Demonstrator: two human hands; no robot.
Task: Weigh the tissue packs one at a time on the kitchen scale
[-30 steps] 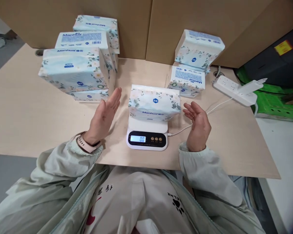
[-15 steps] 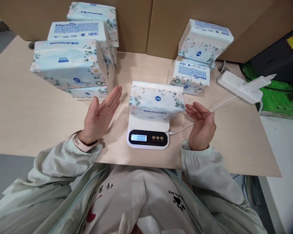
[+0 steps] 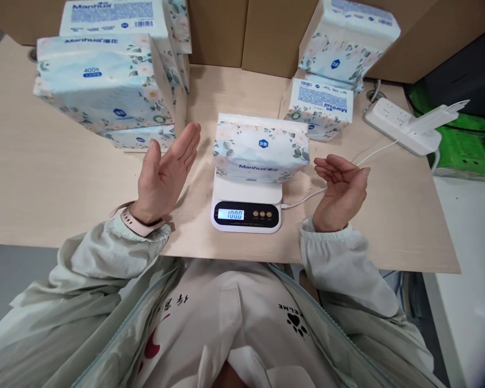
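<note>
White scale (image 3: 248,214), just below frame centre, reading 100.0. Left hand (image 3: 161,180), right hand (image 3: 339,196) flank it, fingers parted, slightly curled on the right, gripping nothing. Tissue pack (image 3: 262,148) atop: probably light, squashy, slick; best cupped at both ends. Underside hidden. Upper-left stack (image 3: 101,89) cut off.

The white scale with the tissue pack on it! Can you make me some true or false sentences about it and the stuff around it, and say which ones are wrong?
1. A tissue pack is resting on the white scale. True.
2. Both hands are squeezing the tissue pack. False: the left hand and the right hand are open, one on each side, apart from it.
3. The screen shows 100.0. True.
4. The power strip is green. False: it is white.
5. A white cable meets the side of the white scale. True.
</note>
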